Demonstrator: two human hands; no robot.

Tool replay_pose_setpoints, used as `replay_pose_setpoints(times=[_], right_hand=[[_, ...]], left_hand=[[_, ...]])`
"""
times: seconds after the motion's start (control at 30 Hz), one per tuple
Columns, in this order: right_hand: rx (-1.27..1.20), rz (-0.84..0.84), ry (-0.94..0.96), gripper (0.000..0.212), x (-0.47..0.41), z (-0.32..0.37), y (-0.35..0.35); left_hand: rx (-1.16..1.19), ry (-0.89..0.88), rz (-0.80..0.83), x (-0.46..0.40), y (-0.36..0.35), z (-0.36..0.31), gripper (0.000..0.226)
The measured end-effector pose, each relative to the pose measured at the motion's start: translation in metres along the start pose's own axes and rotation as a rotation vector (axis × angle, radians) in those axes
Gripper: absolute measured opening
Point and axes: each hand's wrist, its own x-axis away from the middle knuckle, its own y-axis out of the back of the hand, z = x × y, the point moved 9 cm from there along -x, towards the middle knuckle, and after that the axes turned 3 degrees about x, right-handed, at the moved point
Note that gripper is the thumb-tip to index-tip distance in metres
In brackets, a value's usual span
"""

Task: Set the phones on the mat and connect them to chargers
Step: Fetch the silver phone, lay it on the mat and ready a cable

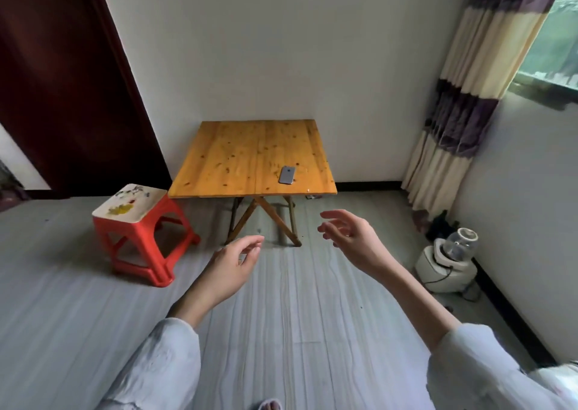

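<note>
One grey phone [287, 175] lies face down near the front right of a small wooden folding table [231, 165] against the far wall. My left hand [233, 267] and my right hand [350, 237] are both raised in front of me over the floor, well short of the table. Each hand holds nothing, with its fingers loosely apart. I see no mat and no charger.
A red plastic stool [140, 234] stands on the floor left of the table. A white appliance with a clear jar [448, 261] and its cord sits by the right wall. A striped curtain [463, 96] hangs at the right; a dark door [62, 81] is at the left.
</note>
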Motion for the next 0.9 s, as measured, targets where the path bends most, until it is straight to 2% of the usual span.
replay_pose_setpoints(times=[0.3,0.63,0.77,0.9], right_hand=[[-0.013,0.065,-0.126,0.026,-0.217,-0.051,-0.042],[0.016,0.135,-0.273,0.029,-0.421,-0.153,-0.080],[0.162,0.203,-0.263,0.034,-0.490,-0.200,-0.106],[0.356,0.300,-0.229,0.043,-0.545,-0.248,-0.145]], left_hand=[[0.042,0.104,0.026,-0.210,0.022,0.096,0.030],[-0.088,0.200,0.118,-0.393,-0.006,0.188,0.035],[-0.151,0.286,0.147,-0.449,-0.031,0.232,0.040],[-0.296,0.366,0.293,-0.490,-0.059,0.284,0.049]])
